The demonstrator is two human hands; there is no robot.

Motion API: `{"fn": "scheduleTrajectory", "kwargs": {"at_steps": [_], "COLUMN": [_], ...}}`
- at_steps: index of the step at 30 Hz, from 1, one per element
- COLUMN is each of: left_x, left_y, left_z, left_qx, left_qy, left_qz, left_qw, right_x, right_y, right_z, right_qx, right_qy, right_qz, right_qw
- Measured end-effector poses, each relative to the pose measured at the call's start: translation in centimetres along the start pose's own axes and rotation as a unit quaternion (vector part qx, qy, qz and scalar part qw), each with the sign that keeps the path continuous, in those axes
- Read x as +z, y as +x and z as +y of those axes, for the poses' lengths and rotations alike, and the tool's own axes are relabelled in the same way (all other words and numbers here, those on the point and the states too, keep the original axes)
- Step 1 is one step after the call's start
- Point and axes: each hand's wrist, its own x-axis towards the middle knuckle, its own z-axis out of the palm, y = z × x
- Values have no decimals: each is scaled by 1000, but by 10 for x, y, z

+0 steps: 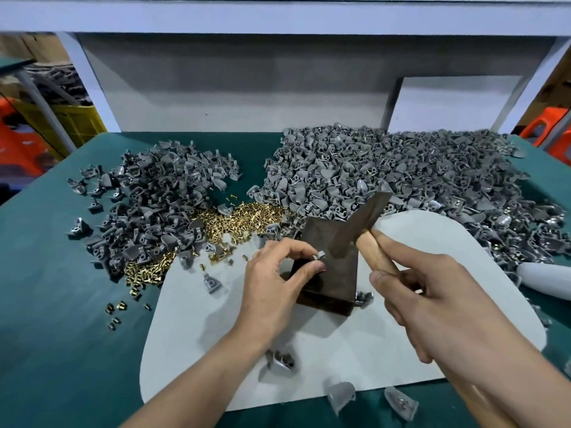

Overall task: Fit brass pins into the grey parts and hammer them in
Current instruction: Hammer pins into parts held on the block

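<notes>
You had your left hand (278, 281) pinching a grey part (320, 255) over the metal block (332, 284), right hand (432, 295) gripping the hammer (355, 230).

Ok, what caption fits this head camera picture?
Left hand pinches a grey part over the dark block while right hand grips the hammer.

Green tabletop (46, 288), white mat (191, 350), yellow crate (77, 122), orange stool (547, 125), white board (448, 103)

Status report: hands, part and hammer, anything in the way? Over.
Left hand pinches grey part atop block. Right hand grips hammer, head poised by part. Left fingertips close to strike spot.
</notes>
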Motion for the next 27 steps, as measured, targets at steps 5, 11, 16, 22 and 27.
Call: {"fn": "scheduleTrajectory", "kwargs": {"at_steps": [5, 11, 16, 22, 27], "left_x": [0, 0, 0, 0, -2], "left_y": [1, 1, 2, 1, 0], "left_z": [-1, -2, -3, -2, -1], "left_qx": [-14, -22, -16, -22, -35], "left_qy": [1, -8, -22, -24, -38], "left_qz": [3, 7, 3, 10, 12], "left_qw": [1000, 1000, 1000, 999, 999], "right_x": [6, 2, 12, 8, 16], "right_y": [0, 0, -4, 0, 1], "right_z": [0, -2, 2, 1, 5], "right_qx": [-5, -30, -18, -19, -4], "right_qy": [-24, -85, -111, -91, -120], "right_qz": [-20, 33, -1, 33, 12], "right_qw": [999, 995, 994, 995, 993]}}
